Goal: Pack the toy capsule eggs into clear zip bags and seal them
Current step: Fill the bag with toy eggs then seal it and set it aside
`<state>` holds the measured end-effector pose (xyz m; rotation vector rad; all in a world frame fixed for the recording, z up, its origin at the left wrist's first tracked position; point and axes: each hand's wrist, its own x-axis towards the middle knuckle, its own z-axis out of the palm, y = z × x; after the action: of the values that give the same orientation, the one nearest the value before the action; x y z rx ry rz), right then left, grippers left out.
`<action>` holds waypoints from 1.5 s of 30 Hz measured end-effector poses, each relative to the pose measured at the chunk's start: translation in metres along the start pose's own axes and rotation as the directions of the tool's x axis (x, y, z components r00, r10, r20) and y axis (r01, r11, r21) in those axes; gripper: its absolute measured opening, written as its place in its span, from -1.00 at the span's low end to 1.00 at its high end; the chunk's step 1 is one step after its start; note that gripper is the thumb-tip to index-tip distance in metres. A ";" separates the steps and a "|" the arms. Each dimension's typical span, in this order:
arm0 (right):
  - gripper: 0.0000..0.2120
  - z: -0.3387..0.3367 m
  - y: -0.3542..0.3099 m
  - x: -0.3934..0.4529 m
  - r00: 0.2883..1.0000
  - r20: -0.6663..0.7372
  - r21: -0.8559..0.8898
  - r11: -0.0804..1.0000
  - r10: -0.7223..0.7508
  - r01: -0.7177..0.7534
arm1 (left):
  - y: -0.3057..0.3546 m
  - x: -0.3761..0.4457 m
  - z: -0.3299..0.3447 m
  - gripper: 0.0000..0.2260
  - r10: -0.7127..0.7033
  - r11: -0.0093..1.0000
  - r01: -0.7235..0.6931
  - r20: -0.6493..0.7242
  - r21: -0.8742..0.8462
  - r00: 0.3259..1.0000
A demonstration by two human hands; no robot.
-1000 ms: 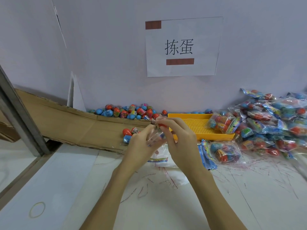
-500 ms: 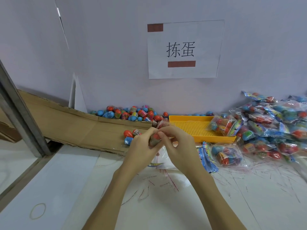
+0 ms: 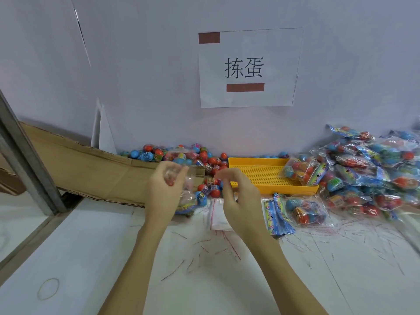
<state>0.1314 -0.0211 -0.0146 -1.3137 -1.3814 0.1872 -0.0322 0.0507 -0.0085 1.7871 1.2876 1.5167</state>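
My left hand [image 3: 162, 192] grips the top of a clear zip bag [image 3: 189, 198] that hangs blurred beside it, with eggs and a printed card inside. My right hand [image 3: 237, 198] is a little to the right of the bag, apart from it, its fingers loosely curled with nothing seen in them. Several loose red and blue capsule eggs [image 3: 212, 189] lie between my hands, and a larger heap of eggs [image 3: 181, 155] sits against the wall. Empty zip bags [image 3: 218, 215] lie flat under my right hand.
A yellow mesh tray [image 3: 256, 176] stands behind my right hand. Filled bags [image 3: 363, 169] pile up at the right, one filled bag [image 3: 304, 210] nearer, by a stack of printed cards [image 3: 280, 215]. Flattened cardboard [image 3: 91, 169] and a metal post [image 3: 27, 160] are left. A rubber band [image 3: 48, 289] lies front left.
Both hands were pinching the bag's top together. Now they have parted: my left hand moved left with the bag, and my right hand has let go.
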 end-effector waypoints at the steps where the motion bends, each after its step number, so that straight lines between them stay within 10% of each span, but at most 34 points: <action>1: -0.77 0.001 0.004 -0.001 0.998 0.050 -0.075 0.997 0.027 -0.023 | -0.003 0.002 -0.003 -0.87 -0.039 0.998 0.037 -0.052 -0.041 0.998; 6: -0.70 0.019 0.015 -0.017 0.894 0.446 -0.352 0.927 0.045 0.129 | -0.007 0.003 -0.004 -0.85 -0.117 0.990 0.105 -0.120 -0.098 0.986; 10: -0.61 0.035 0.017 -0.026 0.845 0.509 -0.512 0.847 0.165 0.143 | -0.005 0.002 -0.002 -0.83 -0.130 0.976 0.114 -0.074 -0.184 0.989; 16: -0.73 0.030 0.016 -0.019 0.932 0.354 -0.465 0.879 0.080 0.101 | -0.008 0.003 0.000 -0.71 -0.128 0.974 0.126 -0.001 -0.190 0.992; 22: -0.85 0.006 0.008 -0.004 0.998 -0.010 -0.003 0.998 0.058 -0.058 | -0.006 0.001 0.003 -0.69 -0.101 0.978 0.125 0.145 -0.166 0.984; 28: -0.73 -0.005 -0.013 0.001 0.973 -0.230 0.199 0.977 -0.030 0.077 | 0.004 -0.012 0.012 -0.53 0.138 0.967 -0.167 0.159 0.190 0.978; 45: -0.66 -0.008 -0.006 0.006 0.990 0.088 -0.056 0.991 -0.114 0.119 | 0.024 -0.020 0.013 -0.42 0.424 0.830 -0.489 0.265 0.270 0.866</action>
<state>0.1356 -0.0229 -0.0034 -1.2830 -1.5416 0.1236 -0.0108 0.0250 -0.0025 2.5448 1.1098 1.3577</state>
